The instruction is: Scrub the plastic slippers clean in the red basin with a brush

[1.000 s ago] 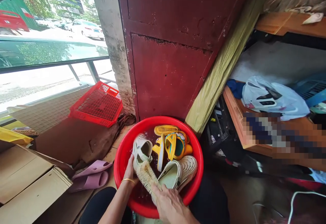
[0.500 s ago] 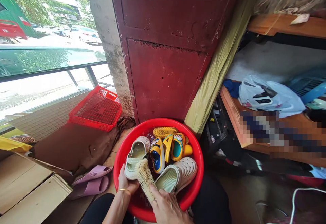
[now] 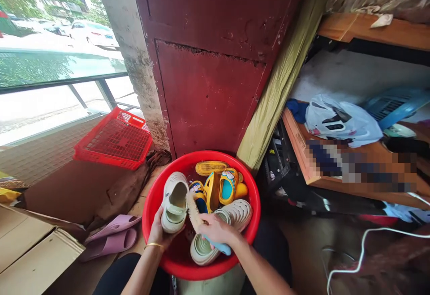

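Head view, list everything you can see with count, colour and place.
basin: one, red, floor centre
cream clogs: two, in basin; one in left hand, one near right hand
yellow sandals: small, several, back of basin
brush: one, pale bristles, blue handle, in right hand
crate: one, red, left of door
slippers: two, pink, floor left of basin
boxes: cardboard, bottom left
bag: one, white, wooden shelf right
left hand: holds a clog
right hand: holds brush

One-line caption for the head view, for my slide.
Left hand holds a cream clog over a red basin; right hand holds a scrubbing brush.
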The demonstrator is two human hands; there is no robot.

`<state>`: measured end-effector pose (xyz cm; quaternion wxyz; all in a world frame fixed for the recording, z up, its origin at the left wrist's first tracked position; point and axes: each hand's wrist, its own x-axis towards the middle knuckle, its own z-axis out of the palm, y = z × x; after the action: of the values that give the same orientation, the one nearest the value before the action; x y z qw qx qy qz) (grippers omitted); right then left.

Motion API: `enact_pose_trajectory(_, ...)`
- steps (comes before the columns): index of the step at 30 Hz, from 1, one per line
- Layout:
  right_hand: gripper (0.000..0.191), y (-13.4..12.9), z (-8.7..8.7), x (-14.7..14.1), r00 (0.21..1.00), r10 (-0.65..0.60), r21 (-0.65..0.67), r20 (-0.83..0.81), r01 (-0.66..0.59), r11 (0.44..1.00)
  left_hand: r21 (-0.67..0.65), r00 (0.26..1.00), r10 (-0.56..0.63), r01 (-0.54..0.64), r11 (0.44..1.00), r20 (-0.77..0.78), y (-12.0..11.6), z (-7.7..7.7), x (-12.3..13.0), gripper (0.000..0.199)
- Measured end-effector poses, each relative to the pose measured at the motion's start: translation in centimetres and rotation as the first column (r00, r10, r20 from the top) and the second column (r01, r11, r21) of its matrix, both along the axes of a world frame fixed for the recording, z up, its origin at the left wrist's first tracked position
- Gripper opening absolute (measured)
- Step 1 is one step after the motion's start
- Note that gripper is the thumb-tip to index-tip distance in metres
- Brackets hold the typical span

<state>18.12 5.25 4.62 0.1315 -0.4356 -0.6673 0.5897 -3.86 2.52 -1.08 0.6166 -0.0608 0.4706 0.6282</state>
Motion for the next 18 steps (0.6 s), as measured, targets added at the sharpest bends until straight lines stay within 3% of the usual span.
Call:
enact_pose_trajectory(2,0.042,-0.7,0.7,3.4,1.0,-0.006,-0.026,0.002,0.006,1.0,-0.031,0.99,-0.049,0.045,0.999,-0.13,1.1,-0.6,0.1,0.031)
enact_pose_trajectory(4,0.052,-0.9,1.3,6.7,0.996,-0.092,-0.01,-0.01,0.092,0.996,-0.074,0.941,-0.107,0.088,0.993,-0.32,2.1,-1.3,0.2,0.033)
enact_pose_trajectory(8,0.05,-0.7,0.9,11.1,0.934,-0.353,0.083,0.059,0.348,0.934,-0.14,0.718,-0.128,0.042,0.989,-0.684,3.3,-1.8,0.2,0.042)
enact_pose_trajectory(11,0.036,-1.5,-0.4,12.6,0.948,-0.278,0.041,0.155,0.275,0.961,-0.132,0.595,-0.099,-0.012,0.991,-0.798,2.6,-1.5,0.1,0.058)
enact_pose_trajectory(12,0.033,-1.9,-0.9,13.0,0.967,-0.207,0.001,0.145,0.209,0.978,-0.116,0.495,-0.093,-0.017,0.993,-0.864,2.1,-1.3,0.3,0.062)
enact_pose_trajectory(14,0.037,-2.7,-1.9,13.7,0.992,-0.118,-0.087,0.045,0.122,0.989,-0.05,0.199,-0.051,0.008,0.999,-0.979,0.8,-0.9,1.1,0.058)
enact_pose_trajectory(15,0.045,-3.0,-2.5,14.0,0.991,-0.13,-0.133,-0.024,0.126,0.983,-0.018,0.041,-0.021,0.067,0.998,-0.999,0.1,-0.6,1.8,0.053)
enact_pose_trajectory(16,0.056,-3.1,-3.1,14.3,0.981,-0.173,-0.176,-0.091,0.155,0.972,-0.002,-0.067,0.009,0.153,0.988,-0.998,-0.7,-0.4,2.7,0.045)
enact_pose_trajectory(17,0.067,-3.0,-3.6,14.5,0.961,-0.232,-0.209,-0.15,0.199,0.958,-0.017,-0.11,0.015,0.282,0.959,-0.994,-1.3,-0.1,3.8,0.039)
enact_pose_trajectory(18,0.075,-2.8,-4.1,14.6,0.936,-0.289,-0.23,-0.2,0.242,0.943,-0.083,-0.117,-0.035,0.441,0.894,-0.993,-1.9,0.2,5.1,0.035)
